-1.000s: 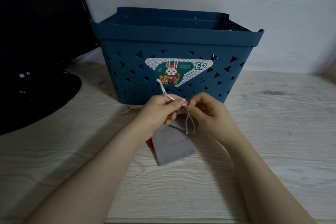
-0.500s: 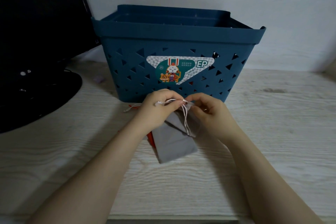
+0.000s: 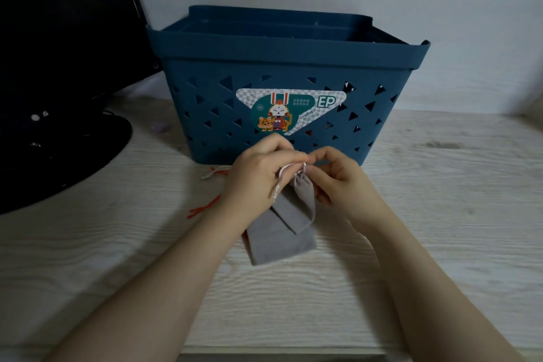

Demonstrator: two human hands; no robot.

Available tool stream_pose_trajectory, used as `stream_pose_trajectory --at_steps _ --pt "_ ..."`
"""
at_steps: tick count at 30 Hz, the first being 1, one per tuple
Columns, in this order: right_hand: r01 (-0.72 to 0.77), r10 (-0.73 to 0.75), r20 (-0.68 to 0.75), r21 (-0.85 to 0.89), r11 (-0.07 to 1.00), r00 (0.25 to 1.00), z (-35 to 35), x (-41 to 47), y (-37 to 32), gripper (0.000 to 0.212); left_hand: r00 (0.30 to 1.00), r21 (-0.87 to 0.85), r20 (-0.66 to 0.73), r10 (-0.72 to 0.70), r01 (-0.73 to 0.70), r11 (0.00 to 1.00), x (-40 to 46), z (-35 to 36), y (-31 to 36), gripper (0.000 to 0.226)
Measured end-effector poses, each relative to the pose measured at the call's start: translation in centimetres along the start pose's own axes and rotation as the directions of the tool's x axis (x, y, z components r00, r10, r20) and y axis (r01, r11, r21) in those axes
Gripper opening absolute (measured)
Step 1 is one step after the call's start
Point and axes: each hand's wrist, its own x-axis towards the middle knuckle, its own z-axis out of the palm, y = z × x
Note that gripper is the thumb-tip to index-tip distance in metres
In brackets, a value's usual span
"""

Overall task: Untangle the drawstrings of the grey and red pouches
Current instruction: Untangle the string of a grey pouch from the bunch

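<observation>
Two grey pouches lie in front of the basket: a small one (image 3: 304, 200) lifted at its neck and a larger one (image 3: 279, 239) flat beneath it. A sliver of the red pouch (image 3: 244, 236) peeks out under the larger grey one, mostly hidden. My left hand (image 3: 258, 173) pinches the pale drawstring (image 3: 279, 182), which loops down past its fingers. My right hand (image 3: 338, 182) pinches the same string at the small pouch's gathered neck, fingertips nearly touching the left hand's. A red cord end (image 3: 204, 209) and a pale cord end (image 3: 213, 172) trail left on the table.
A dark blue perforated basket (image 3: 293, 64) with a sticker stands right behind my hands. A black monitor and its round base (image 3: 67, 153) fill the left. The pale wooden tabletop (image 3: 440, 200) stretches right and toward me; its front edge runs along the bottom.
The drawstring loop that stood up against the basket has been pulled down into my left hand. Both hands drew closer at the small pouch's neck, and the string now hangs by my left fingers.
</observation>
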Motion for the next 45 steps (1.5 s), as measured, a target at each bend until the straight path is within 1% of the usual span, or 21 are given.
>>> stream_pose_trajectory --at_steps 1,4,7,10,13,15,17,19,22,26,27,29,30,31,33,34,36,38,39,42,45 --pt "0.013 -0.013 0.020 0.004 1.000 1.000 0.0 0.0 0.0 0.007 1.000 -0.013 0.001 0.002 -0.002 1.000 0.0 0.0 0.0 0.020" --pt "0.060 -0.061 0.046 0.031 0.998 0.997 -0.2 -0.1 -0.2 0.012 1.000 -0.029 0.000 0.020 -0.020 0.999 0.1 -0.1 0.1 0.021" --pt "0.061 -0.064 0.028 0.081 0.995 0.998 -0.3 -0.2 -0.3 0.013 0.999 -0.052 -0.004 0.049 -0.049 0.997 0.1 -0.2 0.2 0.020" --pt "0.050 -0.049 -0.013 0.065 0.997 0.999 -0.1 -0.1 -0.3 0.017 0.998 -0.086 0.015 0.060 -0.059 0.995 0.2 -0.2 -0.1 0.023" --pt "0.039 -0.036 -0.051 0.053 0.998 0.998 -0.1 -0.1 -0.5 0.013 0.997 -0.130 0.062 0.038 -0.030 0.991 0.1 0.2 -0.3 0.029" --pt "-0.024 0.029 -0.033 0.129 0.991 0.999 -0.2 -0.2 -0.5 0.016 0.997 -0.151 0.082 -0.002 0.015 0.988 0.0 0.4 -0.4 0.031" --pt "-0.137 0.139 0.009 0.246 0.959 0.990 -0.4 0.0 -0.4 0.022 0.993 -0.157 0.102 -0.066 0.081 0.984 -0.1 0.4 -0.4 0.030" --pt "-0.226 0.225 0.039 0.314 0.922 0.974 -0.4 0.1 -0.6 0.030 0.986 -0.165 0.112 -0.127 0.145 0.976 -0.1 0.3 -0.3 0.032" --pt "-0.267 0.302 0.000 0.464 0.844 0.953 -0.6 0.3 -0.6 0.036 0.978 -0.135 0.103 -0.184 0.197 0.971 0.1 0.2 -0.2 0.034" --pt "-0.196 0.390 -0.097 0.739 0.645 0.916 -1.9 0.5 -0.6 0.039 0.959 -0.084 -0.046 -0.279 0.275 0.958 0.2 -0.4 -0.5 0.034" --pt "-0.179 0.395 -0.078 0.799 0.575 0.915 -2.0 0.5 -0.7 0.045 0.955 -0.076 -0.067 -0.288 0.283 0.956 0.2 -0.5 -0.5 0.036" --pt "-0.150 0.367 -0.022 0.889 0.433 0.930 -1.9 0.5 -0.9 0.052 0.949 -0.089 -0.040 -0.311 0.307 0.948 0.3 -0.4 -0.3 0.043" --pt "-0.129 0.337 -0.019 0.902 0.413 0.941 -1.8 0.4 -1.2 0.050 0.946 -0.108 -0.011 -0.325 0.322 0.941 0.3 -0.4 -0.2 0.043" --pt "-0.110 0.306 -0.037 0.886 0.450 0.951 -1.7 0.3 -1.3 0.047 0.941 -0.137 0.018 -0.339 0.338 0.931 0.2 -0.3 -0.1 0.041" --pt "-0.091 0.248 -0.104 0.743 0.663 0.963 -1.5 0.2 -1.3 0.040 0.923 -0.223 0.055 -0.381 0.384 0.896 0.2 -0.3 0.3 0.036" --pt "-0.093 0.221 -0.136 0.615 0.783 0.966 -1.3 0.1 -1.0 0.037 0.912 -0.268 0.066 -0.405 0.407 0.873 0.2 -0.4 0.4 0.036" --pt "-0.103 0.170 -0.172 0.339 0.935 0.970 -0.7 0.0 -0.6 0.032 0.891 -0.344 0.076 -0.448 0.445 0.827 0.2 -0.3 0.7 0.034" --pt "-0.053 0.070 -0.179 0.099 0.994 0.981 -0.1 -0.1 -0.3 0.032 0.881 -0.368 0.055 -0.470 0.455 0.811 0.4 -0.1 1.0 0.033" --pt "-0.006 0.008 -0.149 0.013 1.000 0.989 0.2 -0.2 -0.2 0.032 0.876 -0.379 0.042 -0.480 0.458 0.804 0.5 0.1 1.2 0.033" --pt "0.109 -0.114 -0.051 -0.092 0.990 0.992 0.7 -0.2 -0.1 0.020 0.839 -0.478 0.043 -0.542 0.493 0.726 0.5 0.6 1.6 0.032" --pt "0.107 -0.117 -0.061 -0.139 0.984 0.991 0.9 -0.2 0.0 0.018 0.814 -0.536 0.118 -0.569 0.534 0.654 0.7 0.7 1.9 0.021"
